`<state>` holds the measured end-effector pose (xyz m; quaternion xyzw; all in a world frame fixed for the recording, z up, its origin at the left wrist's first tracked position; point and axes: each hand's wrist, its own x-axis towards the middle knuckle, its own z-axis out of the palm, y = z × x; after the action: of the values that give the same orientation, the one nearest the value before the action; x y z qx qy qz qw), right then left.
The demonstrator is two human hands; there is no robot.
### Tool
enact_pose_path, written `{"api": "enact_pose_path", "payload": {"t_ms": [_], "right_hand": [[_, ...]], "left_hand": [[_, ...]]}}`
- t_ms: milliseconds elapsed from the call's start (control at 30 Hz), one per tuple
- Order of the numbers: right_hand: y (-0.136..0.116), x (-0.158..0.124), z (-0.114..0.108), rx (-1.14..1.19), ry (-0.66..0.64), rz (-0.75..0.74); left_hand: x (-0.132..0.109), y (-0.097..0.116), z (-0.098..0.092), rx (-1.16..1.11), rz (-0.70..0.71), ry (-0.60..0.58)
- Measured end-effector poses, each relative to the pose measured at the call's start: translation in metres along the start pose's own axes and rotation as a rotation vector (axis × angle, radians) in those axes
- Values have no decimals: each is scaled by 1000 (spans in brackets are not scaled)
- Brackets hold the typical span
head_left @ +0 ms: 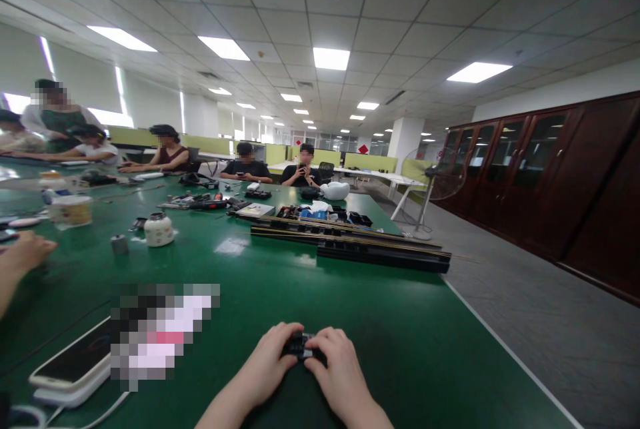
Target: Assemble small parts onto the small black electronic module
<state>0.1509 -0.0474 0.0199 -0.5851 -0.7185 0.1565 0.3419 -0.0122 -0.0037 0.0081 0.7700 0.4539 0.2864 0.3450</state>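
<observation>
Both my hands rest on the green table (400,322) near its front edge, closed together on a small black part (299,345). My left hand (267,359) pinches its left side with curled fingers. My right hand (334,366) grips its right side. Most of the part is hidden between my fingers, so I cannot make out what it is.
A phone (75,362) with a white cable lies at the front left beside a blurred patch. Long black rails (360,242) lie across the table's middle. A white jar (159,229) and small tools stand farther back. Another person's hand (23,256) rests at left. Several people sit at the far end.
</observation>
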Motion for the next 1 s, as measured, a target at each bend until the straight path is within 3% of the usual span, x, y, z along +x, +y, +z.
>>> {"api": "enact_pose_path", "payload": {"t_ms": [633, 1000], "right_hand": [[-1, -3, 2, -51, 29, 12], [13, -1, -3, 240, 41, 86]], "left_hand": [[1, -4, 3, -1, 0, 9], [2, -4, 2, -195, -39, 7]]}}
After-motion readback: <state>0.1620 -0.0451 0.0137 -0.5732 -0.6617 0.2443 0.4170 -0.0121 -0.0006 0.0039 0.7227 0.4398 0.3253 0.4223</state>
